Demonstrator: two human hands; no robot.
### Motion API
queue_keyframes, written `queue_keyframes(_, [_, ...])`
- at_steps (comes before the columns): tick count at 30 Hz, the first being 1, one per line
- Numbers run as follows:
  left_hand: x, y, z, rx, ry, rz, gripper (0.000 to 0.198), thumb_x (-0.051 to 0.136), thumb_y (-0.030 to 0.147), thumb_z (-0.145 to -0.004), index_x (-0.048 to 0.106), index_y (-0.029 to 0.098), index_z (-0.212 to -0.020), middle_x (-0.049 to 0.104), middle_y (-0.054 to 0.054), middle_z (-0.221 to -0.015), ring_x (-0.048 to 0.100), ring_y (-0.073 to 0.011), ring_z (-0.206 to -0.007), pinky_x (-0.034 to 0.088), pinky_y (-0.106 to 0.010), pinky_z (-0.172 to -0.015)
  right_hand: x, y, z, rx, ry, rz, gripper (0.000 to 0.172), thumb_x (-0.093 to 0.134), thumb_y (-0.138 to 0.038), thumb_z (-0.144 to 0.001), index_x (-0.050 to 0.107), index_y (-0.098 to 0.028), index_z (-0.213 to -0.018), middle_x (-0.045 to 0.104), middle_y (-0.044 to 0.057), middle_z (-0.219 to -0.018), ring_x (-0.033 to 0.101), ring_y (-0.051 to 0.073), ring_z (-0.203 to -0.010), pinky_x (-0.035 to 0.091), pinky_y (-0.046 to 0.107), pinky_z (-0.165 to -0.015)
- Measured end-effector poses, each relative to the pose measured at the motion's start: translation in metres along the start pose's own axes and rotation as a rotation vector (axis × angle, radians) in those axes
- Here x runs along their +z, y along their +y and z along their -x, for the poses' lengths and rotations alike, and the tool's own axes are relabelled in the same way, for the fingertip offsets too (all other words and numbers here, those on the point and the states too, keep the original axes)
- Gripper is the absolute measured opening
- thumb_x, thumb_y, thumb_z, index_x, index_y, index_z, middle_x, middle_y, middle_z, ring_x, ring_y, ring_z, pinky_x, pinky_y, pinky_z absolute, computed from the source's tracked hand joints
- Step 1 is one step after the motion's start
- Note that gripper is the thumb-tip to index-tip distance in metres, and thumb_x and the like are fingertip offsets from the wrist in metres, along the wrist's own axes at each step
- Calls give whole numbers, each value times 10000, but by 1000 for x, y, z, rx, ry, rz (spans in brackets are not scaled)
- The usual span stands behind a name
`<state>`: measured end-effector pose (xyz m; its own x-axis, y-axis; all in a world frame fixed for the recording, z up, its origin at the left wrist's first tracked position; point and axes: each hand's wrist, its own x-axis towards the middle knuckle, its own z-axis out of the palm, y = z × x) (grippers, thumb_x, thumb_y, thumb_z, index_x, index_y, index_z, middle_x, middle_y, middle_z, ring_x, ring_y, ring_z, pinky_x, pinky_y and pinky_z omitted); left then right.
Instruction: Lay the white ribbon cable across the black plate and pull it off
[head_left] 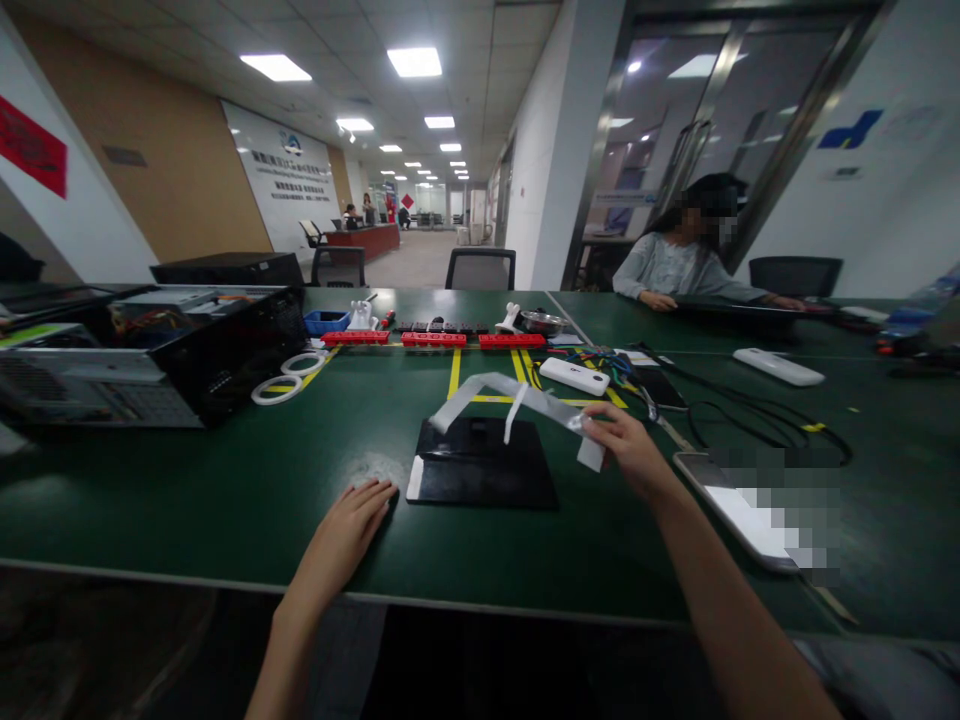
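Observation:
A glossy black rectangular plate [484, 470], like a monitor stand base, lies on the green table with a light patch at its left edge. Pinched in the fingers of my right hand [626, 450] is a strip of clear plastic film [491, 382]. It arches leftward above the plate, and a whitish piece dangles from its middle. The film's short end hangs below my fingers. My left hand [352, 518] rests on the tabletop just left of the plate, fingers stretched out and holding nothing.
An opened black computer case [225, 365] stands at the left beside white rings [277, 390]. Red trays [433, 339] line the back. A white device [574, 376], cables [739, 408] and a phone-like device [742, 505] lie to the right. Another person [686, 250] sits across the table.

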<state>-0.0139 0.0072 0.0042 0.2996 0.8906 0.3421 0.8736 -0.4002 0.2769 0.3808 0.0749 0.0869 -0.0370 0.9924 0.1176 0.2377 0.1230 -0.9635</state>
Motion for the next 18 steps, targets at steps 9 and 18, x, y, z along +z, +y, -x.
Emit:
queue_keyframes(9, [3,-4,2,63,27,-40,338,389,294,-922,542,265,-1221,581,-36,-1249,481,-204,-1198,336,-448,-1020,-50,9,-5,87,898,-185,263,629,-253,-647,533,-193,-885,509,-57,-531,451,87,-354,318,176,-288])
queue_keyframes(18, [3,-3,2,76,23,-71,327,392,293,-924,553,298,-1209,577,-34,-1251,476,-210,-1201,339,-451,-1017,-49,8,-4,2,885,-216,301,657,-290,-626,528,-202,-883,533,-49,-576,468,87,-378,336,181,-302])
